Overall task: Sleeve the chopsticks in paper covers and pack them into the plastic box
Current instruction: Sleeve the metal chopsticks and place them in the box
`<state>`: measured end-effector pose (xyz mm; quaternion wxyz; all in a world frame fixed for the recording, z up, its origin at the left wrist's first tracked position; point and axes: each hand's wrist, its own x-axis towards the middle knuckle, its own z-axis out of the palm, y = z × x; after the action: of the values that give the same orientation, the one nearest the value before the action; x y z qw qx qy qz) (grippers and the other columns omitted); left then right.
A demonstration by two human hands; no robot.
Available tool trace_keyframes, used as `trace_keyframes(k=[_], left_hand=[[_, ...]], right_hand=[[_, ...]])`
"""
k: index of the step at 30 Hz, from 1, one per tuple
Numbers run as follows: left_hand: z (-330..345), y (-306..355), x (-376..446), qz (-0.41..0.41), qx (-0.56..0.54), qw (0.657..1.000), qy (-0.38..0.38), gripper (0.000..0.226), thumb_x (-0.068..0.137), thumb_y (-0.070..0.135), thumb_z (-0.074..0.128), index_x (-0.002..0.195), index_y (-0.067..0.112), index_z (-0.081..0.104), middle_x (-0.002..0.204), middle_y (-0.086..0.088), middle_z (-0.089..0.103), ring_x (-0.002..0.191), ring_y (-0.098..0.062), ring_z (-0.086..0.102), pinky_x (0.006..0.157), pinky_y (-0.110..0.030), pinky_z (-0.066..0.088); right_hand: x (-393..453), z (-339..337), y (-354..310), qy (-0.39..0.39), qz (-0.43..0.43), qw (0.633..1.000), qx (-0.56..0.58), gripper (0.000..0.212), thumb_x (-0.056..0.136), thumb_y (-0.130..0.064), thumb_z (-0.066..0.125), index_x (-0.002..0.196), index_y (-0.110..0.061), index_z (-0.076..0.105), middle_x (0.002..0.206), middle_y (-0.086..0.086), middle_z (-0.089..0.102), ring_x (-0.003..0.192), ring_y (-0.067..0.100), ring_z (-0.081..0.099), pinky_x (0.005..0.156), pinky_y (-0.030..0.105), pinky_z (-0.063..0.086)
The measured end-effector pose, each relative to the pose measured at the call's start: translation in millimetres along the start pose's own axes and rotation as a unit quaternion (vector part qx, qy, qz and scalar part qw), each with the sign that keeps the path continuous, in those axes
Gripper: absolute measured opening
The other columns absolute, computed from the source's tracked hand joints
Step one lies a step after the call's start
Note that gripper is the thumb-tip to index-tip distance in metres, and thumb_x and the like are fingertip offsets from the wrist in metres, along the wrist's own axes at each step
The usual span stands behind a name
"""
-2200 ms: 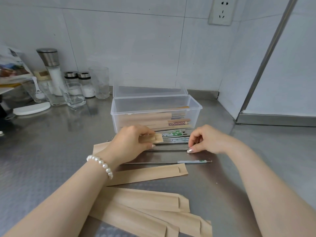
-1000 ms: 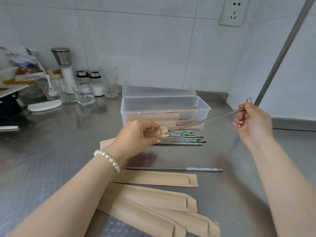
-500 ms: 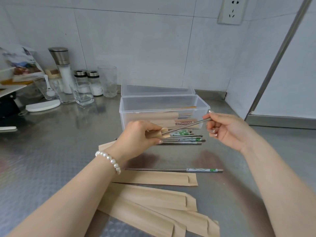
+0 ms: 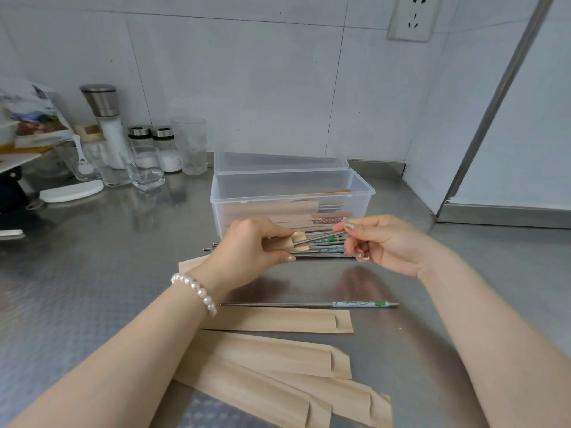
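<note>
My left hand (image 4: 253,248) grips the open end of a brown paper sleeve (image 4: 298,244). My right hand (image 4: 386,242) pinches the end of a metal chopstick (image 4: 318,237), most of which is inside that sleeve. A single chopstick with a green-patterned handle (image 4: 309,304) lies on the counter nearer me. Several loose chopsticks (image 4: 327,251) lie in a pile in front of the clear plastic box (image 4: 222,196), which holds sleeved chopsticks. Several empty sleeves (image 4: 272,353) lie near the front edge.
The box lid (image 4: 278,159) lies behind the box. A salt grinder (image 4: 106,125), shakers (image 4: 163,146) and glasses (image 4: 190,145) stand at the back left. A white dish (image 4: 72,189) is at the far left. A metal-edged wall (image 4: 500,211) bounds the right side.
My right hand picked a chopstick off the counter, lifted it to the right, then pushed it leftward into the sleeve held by my left hand; only a short end shows now.
</note>
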<state>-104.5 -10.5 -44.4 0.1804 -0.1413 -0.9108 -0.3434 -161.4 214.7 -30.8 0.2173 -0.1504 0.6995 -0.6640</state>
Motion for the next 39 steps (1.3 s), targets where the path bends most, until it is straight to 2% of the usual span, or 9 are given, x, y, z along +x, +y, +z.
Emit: trace_keyframes(k=[9,12,14,16,21,26,30,35,39], left_hand=[[1.6,0.3,0.1,0.0,0.002,1.0,-0.013,0.04,0.068,0.015,0.079,0.107,0.015,0.069,0.085,0.007,0.062,0.085,-0.011,0.06,0.08,-0.017,0.042],[-0.9,-2.8,1.4,-0.014,0.006,1.0,0.0,0.039,0.069,0.014,0.078,0.106,0.018,0.069,0.085,0.01,0.061,0.084,-0.007,0.057,0.078,-0.012,0.04],[-2.6,-6.6,3.1,-0.034,0.015,0.999,0.01,0.039,0.07,0.015,0.078,0.107,0.02,0.069,0.09,0.01,0.062,0.086,-0.006,0.057,0.079,-0.012,0.038],[-3.2,-9.9,4.2,-0.048,0.027,0.998,0.015,0.039,0.07,0.017,0.078,0.107,0.022,0.068,0.093,0.01,0.062,0.09,-0.009,0.058,0.081,-0.017,0.04],[-3.2,-12.2,4.3,-0.05,0.044,0.998,0.018,0.039,0.071,0.017,0.077,0.108,0.02,0.068,0.096,0.009,0.062,0.09,-0.008,0.056,0.082,-0.017,0.039],[-3.0,-13.5,4.5,-0.051,0.043,0.998,0.019,0.038,0.071,0.017,0.077,0.108,0.02,0.068,0.099,0.007,0.065,0.089,-0.008,0.056,0.082,-0.017,0.039],[-2.4,-12.2,4.2,-0.05,0.047,0.998,0.015,0.038,0.071,0.017,0.076,0.109,0.019,0.067,0.094,0.01,0.06,0.087,-0.006,0.053,0.081,-0.016,0.038],[-3.0,-10.5,3.2,-0.048,0.05,0.998,0.01,0.038,0.072,0.016,0.076,0.109,0.018,0.067,0.091,0.012,0.056,0.087,-0.006,0.052,0.081,-0.015,0.037],[-3.2,-9.3,2.7,-0.048,0.046,0.998,0.006,0.036,0.073,0.016,0.075,0.108,0.019,0.067,0.091,0.012,0.057,0.086,-0.005,0.052,0.079,-0.014,0.035]], right_hand=[[-0.4,0.1,-0.9,-0.023,0.017,0.998,-0.053,0.026,0.076,-0.011,0.062,0.101,-0.016,0.069,0.061,0.007,0.066,0.055,0.014,0.045,0.048,0.017,0.037],[0.1,-15.7,-4.0,0.111,-0.038,0.991,-0.064,0.029,0.08,0.003,0.061,0.104,-0.012,0.067,0.064,0.003,0.066,0.058,0.012,0.05,0.053,0.017,0.037],[3.7,-26.3,0.9,0.243,-0.087,0.952,-0.164,0.02,0.08,0.002,0.065,0.097,-0.007,0.07,0.068,-0.001,0.064,0.055,0.001,0.053,0.054,0.01,0.039],[9.9,-29.4,9.6,0.287,-0.106,0.915,-0.262,0.015,0.08,-0.001,0.067,0.094,-0.004,0.072,0.07,-0.001,0.063,0.057,-0.002,0.054,0.055,0.002,0.037],[25.7,-24.8,25.0,0.234,-0.079,0.881,-0.404,0.012,0.08,-0.01,0.069,0.091,-0.008,0.075,0.077,0.001,0.056,0.069,0.015,0.048,0.067,0.022,0.034],[25.4,-24.8,23.4,0.201,-0.052,0.884,-0.418,0.011,0.079,-0.01,0.071,0.089,-0.006,0.075,0.067,-0.008,0.053,0.06,0.006,0.045,0.052,0.008,0.034],[17.4,-27.9,17.9,0.176,-0.022,0.905,-0.387,0.007,0.077,-0.009,0.073,0.083,-0.007,0.074,0.064,-0.003,0.058,0.05,0.003,0.044,0.046,0.005,0.033],[12.2,-29.6,13.9,0.125,0.0,0.914,-0.385,0.016,0.074,-0.011,0.076,0.068,-0.024,0.07,0.07,0.004,0.064,0.056,0.006,0.05,0.054,0.009,0.038],[11.5,-29.3,10.5,0.086,0.022,0.911,-0.402,0.014,0.078,-0.011,0.072,0.07,-0.021,0.066,0.063,-0.003,0.056,0.058,0.007,0.045,0.058,0.015,0.036]])
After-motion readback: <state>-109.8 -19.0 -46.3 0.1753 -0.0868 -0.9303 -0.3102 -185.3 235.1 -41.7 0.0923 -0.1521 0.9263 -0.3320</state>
